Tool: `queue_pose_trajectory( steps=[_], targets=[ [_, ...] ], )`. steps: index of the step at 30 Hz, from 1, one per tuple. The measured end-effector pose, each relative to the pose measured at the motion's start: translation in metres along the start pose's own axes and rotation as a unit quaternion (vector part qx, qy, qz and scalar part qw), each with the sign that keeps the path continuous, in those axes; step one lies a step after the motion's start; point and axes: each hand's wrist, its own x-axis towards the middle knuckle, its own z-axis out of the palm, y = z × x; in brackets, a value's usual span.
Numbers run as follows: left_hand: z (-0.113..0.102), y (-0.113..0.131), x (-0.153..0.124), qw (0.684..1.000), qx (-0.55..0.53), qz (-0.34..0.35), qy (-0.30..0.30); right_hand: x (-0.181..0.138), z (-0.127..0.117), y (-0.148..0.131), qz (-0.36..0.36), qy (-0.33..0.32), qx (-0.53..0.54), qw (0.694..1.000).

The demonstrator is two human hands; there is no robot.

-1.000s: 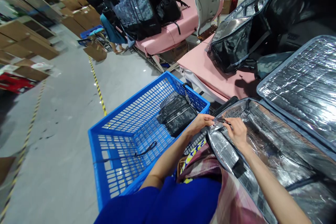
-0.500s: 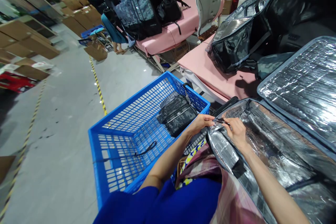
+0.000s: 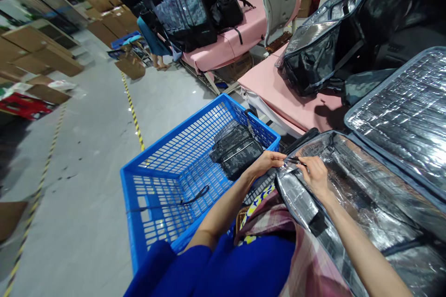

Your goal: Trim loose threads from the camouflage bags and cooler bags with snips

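Observation:
A bag with a shiny silver foil lining (image 3: 348,195) lies open before me, its lid (image 3: 400,106) folded back to the right. At its near left corner, my right hand (image 3: 315,176) is closed around small dark thread snips (image 3: 295,161), whose tips point left. My left hand (image 3: 268,163) pinches at the same corner, fingertips close to the snips' tips. Whatever lies between those fingers is too small to make out. Beneath my left forearm stands a blue plastic crate (image 3: 174,137) holding a folded dark camouflage bag (image 3: 240,155) and a black strap (image 3: 198,195).
Pink-covered tables (image 3: 258,79) carry dark backpacks (image 3: 184,14) and another foil-lined bag (image 3: 310,60). A grey chair back (image 3: 278,4) rises between them. Cardboard boxes (image 3: 38,46) and yellow-black floor tape (image 3: 132,111) lie to the left. A person's legs (image 3: 158,58) show behind the far table.
The whole view has shifted slightly, with the surroundings a little further right. Both hands stay at the bag's corner in almost the same pose.

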Motion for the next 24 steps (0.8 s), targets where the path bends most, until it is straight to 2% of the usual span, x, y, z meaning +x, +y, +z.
queue_pose_trajectory(
  steps=[7, 16, 24],
  targets=[
    [0.000, -0.002, 0.000, 1.000, -0.009, -0.008, 0.009, 0.004, -0.010, -0.003, 0.003, -0.008, -0.001, 1.000],
    [0.003, -0.001, -0.002, 0.999, -0.040, -0.018, 0.014, 0.011, -0.012, -0.012, -0.068, -0.037, -0.077, 0.994],
    [0.005, -0.003, -0.005, 0.998, -0.043, -0.011, 0.053, 0.013, -0.019, -0.012, -0.046, -0.038, -0.056, 0.997]
  ],
)
